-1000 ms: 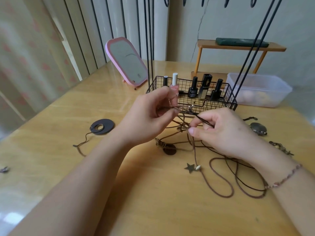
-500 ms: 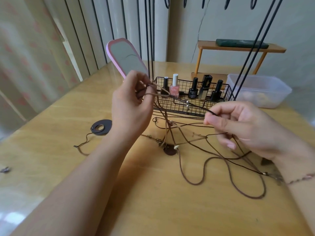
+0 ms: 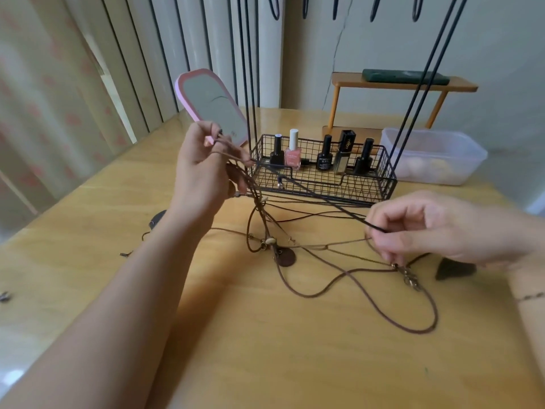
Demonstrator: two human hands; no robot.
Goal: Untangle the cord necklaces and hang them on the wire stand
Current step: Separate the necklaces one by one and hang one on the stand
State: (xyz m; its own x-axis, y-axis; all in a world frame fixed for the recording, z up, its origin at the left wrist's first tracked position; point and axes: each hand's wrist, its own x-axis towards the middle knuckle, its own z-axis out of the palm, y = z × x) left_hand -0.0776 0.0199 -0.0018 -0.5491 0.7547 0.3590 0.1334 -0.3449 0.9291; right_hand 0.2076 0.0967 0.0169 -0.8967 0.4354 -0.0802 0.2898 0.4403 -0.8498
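while held taut: black cord (image 3: pixel 321 199)

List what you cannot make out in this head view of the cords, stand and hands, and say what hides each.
1. Stand top: cut off by the upper edge; only hook tips show.
2. Grey disc: mostly behind the left hand's forearm.
3. Dark pendant: partly under the right hand.
4. Cords: how many are tangled, too thin and crossed.
5. Bottle labels: too small.

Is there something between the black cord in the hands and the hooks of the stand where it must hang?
Yes. The black cord, stretched between left hand and right hand, still crosses the brown cords near the wire basket. The hooks above look free.
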